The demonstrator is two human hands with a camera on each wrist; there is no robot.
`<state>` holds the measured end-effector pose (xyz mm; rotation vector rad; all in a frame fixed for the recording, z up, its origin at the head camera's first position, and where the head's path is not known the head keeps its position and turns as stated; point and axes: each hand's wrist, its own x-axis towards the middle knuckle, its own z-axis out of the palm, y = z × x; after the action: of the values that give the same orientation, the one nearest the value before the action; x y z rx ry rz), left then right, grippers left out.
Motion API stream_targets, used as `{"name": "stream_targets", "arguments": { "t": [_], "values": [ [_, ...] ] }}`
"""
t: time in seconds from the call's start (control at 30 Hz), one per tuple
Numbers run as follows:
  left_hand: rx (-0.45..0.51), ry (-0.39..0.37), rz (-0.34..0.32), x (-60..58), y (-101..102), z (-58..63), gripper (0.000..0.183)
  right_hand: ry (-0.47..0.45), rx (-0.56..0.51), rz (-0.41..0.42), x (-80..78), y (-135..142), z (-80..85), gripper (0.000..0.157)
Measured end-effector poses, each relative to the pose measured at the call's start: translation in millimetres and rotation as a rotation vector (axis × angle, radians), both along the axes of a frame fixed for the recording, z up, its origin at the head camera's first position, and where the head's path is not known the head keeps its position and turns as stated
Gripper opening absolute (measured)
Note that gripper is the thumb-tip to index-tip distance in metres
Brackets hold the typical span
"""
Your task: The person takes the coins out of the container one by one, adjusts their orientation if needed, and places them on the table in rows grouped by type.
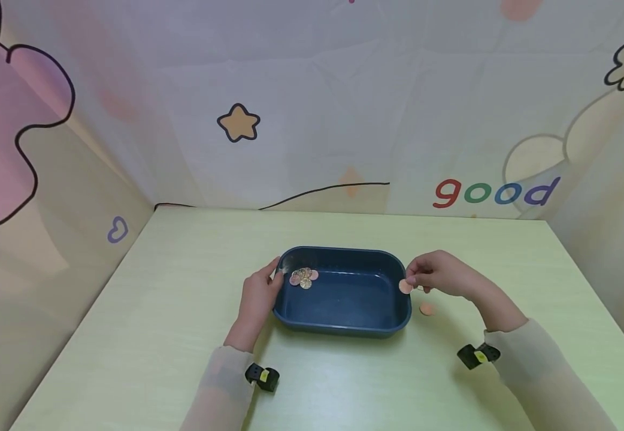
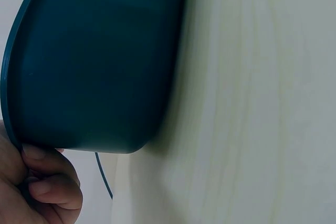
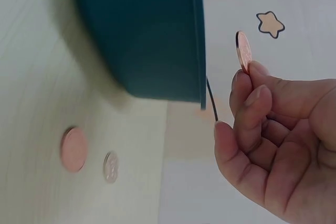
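Hands, apart: right hand (image 1: 444, 274), wrist bent, pinching one copper-coloured coin (image 1: 406, 287) at right end of blue tub (image 1: 344, 299); left hand (image 1: 260, 294) gripping its left end. Tub glossy, rounded-rectangular. Coin cluster (image 1: 305, 278), metallic discs, inside, beside left hand. Two loose coins (image 3: 73, 149) near right hand, on pale, faintly grained table (image 1: 156, 335).

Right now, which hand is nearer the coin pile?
Left. The left hand grips the blue tray beside the coin pile; the right hand is at the tray's opposite end.
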<state>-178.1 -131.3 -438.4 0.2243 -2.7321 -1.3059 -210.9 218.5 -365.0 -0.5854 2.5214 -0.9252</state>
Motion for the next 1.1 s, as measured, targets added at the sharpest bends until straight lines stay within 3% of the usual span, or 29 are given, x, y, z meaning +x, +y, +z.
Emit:
{"name": "stream_targets", "arguments": {
  "t": [0.6,1.1],
  "values": [
    [-0.007,-0.013,0.003,-0.7,1,-1.3,0.044,0.009,-0.009,-0.092,8.9,45,-32.4,0.011],
    [-0.007,-0.013,0.000,-0.7,1,-0.2,0.045,-0.047,0.048,-0.171,12.4,76,-52.2,0.012]
  ]
}}
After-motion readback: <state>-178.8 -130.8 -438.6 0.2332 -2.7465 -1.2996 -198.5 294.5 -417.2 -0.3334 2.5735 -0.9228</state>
